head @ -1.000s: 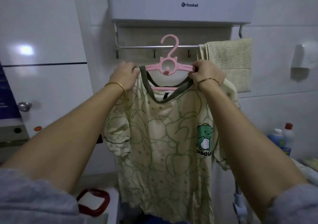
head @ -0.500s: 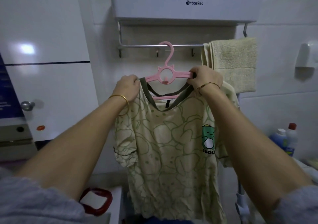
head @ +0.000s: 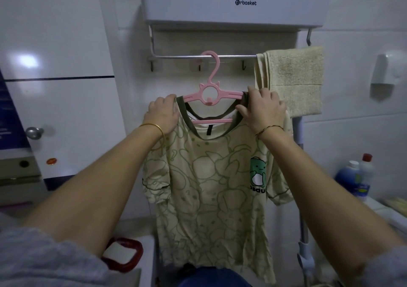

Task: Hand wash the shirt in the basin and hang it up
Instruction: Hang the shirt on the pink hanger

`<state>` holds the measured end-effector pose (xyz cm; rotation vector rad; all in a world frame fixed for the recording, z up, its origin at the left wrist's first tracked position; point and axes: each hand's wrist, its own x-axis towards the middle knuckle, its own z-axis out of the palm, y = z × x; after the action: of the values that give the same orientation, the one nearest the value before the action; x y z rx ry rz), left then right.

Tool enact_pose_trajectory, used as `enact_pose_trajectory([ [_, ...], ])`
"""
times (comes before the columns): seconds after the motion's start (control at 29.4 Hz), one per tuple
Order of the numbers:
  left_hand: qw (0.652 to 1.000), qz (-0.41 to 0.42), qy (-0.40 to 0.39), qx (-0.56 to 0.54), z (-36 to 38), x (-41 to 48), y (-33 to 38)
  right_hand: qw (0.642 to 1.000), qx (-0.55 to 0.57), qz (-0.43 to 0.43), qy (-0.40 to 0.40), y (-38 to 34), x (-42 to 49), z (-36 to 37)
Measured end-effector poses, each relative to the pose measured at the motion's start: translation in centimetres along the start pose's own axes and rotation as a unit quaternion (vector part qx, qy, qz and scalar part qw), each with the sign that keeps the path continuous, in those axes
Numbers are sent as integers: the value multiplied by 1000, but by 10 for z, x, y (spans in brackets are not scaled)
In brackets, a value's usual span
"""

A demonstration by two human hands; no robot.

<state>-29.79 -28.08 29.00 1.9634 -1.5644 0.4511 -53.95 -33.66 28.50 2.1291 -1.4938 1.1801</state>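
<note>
A beige shirt [head: 209, 176] with a green outline print and a dinosaur patch hangs on a pink plastic hanger [head: 209, 92]. The hanger's hook sits over the metal rail [head: 176, 55] under the white wall shelf. My left hand [head: 163, 114] grips the shirt's left shoulder over the hanger's end. At the right side of the collar, my right hand [head: 264, 108] holds the shirt with the thumb below the neckline and the fingers above. The basin is not in view.
A beige towel [head: 295, 77] hangs on the same rail, right of the hanger. White shelf basket [head: 235, 2] above. Two bottles [head: 354, 176] stand on a ledge at right. A red-rimmed white item [head: 123, 256] lies low left. A door knob [head: 33, 132] is at left.
The hanger came down so that its hook now rests on the rail. Both hands came down with the shirt's shoulders, and the right hand's fingers spread wider over the collar.
</note>
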Motion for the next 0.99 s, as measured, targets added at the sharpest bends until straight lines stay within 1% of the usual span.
enact_pose_trajectory([
  [0.1, 1000, 3, 2, 1, 0, -2, 1, 999, 12, -23, 22, 2, -9, 5],
  [0.2, 1000, 1, -3, 3, 0, -4, 2, 998, -2, -45, 54, 5, -16, 9],
  [0.41, 1000, 5, -2, 1, 2, -15, -3, 994, -14, -84, 72, 7, -29, 11],
  [0.54, 1000, 11, -15, -19, 12, -34, -7, 982, 5, -98, 160, 5, -45, 21],
  [0.71, 998, 43, -22, -32, 25, -60, -10, 961, 50, -116, 247, -4, -69, 30],
  [0.82, 998, 53, -28, -27, 32, -71, -9, 955, 82, -143, 245, -11, -87, 36],
  [0.99, 996, 60, -59, -34, 42, -90, 0, 965, 110, -166, 173, -15, -115, 44],
])
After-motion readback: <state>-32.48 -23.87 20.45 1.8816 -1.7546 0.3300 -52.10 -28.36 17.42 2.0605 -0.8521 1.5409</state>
